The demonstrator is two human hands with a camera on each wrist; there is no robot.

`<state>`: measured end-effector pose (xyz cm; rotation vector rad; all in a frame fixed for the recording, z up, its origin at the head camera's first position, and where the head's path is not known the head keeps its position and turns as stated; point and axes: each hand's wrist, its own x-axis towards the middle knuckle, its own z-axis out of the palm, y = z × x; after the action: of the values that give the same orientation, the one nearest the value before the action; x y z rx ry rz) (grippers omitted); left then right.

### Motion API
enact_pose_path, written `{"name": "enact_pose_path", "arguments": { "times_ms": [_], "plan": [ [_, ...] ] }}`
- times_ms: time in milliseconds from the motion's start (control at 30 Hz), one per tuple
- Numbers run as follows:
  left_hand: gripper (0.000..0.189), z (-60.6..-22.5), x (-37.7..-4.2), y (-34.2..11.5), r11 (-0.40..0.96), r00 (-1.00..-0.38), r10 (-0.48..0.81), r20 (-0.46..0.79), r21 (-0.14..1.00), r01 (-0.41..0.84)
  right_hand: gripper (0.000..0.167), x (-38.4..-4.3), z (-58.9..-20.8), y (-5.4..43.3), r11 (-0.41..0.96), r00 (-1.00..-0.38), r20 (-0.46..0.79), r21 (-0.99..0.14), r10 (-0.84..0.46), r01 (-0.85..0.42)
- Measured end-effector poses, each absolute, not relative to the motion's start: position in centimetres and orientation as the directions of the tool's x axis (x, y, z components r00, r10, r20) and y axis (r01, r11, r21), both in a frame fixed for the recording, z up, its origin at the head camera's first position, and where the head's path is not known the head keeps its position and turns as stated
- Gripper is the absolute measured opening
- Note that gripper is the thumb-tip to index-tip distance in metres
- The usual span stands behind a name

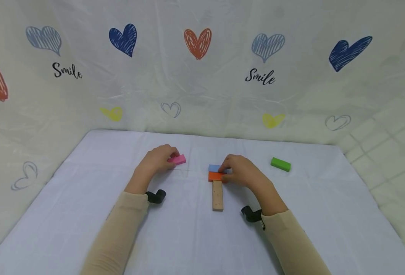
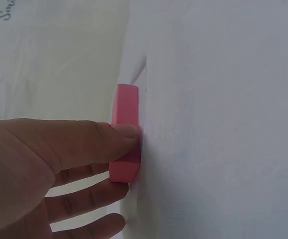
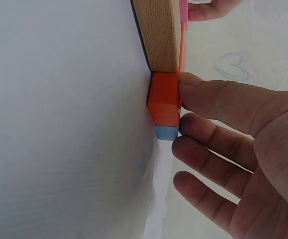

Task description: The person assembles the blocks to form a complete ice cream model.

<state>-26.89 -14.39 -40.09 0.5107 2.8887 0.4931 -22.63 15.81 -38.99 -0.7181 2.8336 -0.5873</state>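
My left hand [image 1: 155, 159] pinches a pink block [image 1: 179, 159], thumb on one side and fingers on the other. The left wrist view shows the thumb across the pink block's face. Near the middle of the table, my right hand [image 1: 246, 172] has its thumb at an orange block [image 1: 213, 176] and its fingertips at a blue block [image 1: 213, 168]. Those two blocks lie side by side, partly covered by the hand. A plain wooden block [image 1: 217, 196] runs from the orange one toward me, its end against it in the right wrist view.
A green block [image 1: 280, 164] lies on the white-covered table [image 1: 175, 236], off to the right of my right hand. Behind the table hangs a pale sheet [image 1: 223, 88] printed with hearts and the word "Smile". A dark wrist mount sits on each forearm.
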Motion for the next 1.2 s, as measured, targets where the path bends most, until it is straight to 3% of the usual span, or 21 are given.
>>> {"name": "enact_pose_path", "arguments": {
  "times_ms": [800,1200],
  "plan": [
    [0.035,-40.5,-26.6,-13.3,0.894,-0.925,0.377,-0.055,0.283,0.348,0.017,-22.6,-39.0,15.8,0.815,-0.873,-0.065,-0.399,-0.483,-0.421],
    [0.032,-40.5,-27.0,-13.9,0.858,-0.913,0.404,-0.054,0.369,0.358,0.017,-22.6,-38.7,15.7,0.815,-0.873,-0.073,-0.404,-0.482,-0.416]
  ]
}}
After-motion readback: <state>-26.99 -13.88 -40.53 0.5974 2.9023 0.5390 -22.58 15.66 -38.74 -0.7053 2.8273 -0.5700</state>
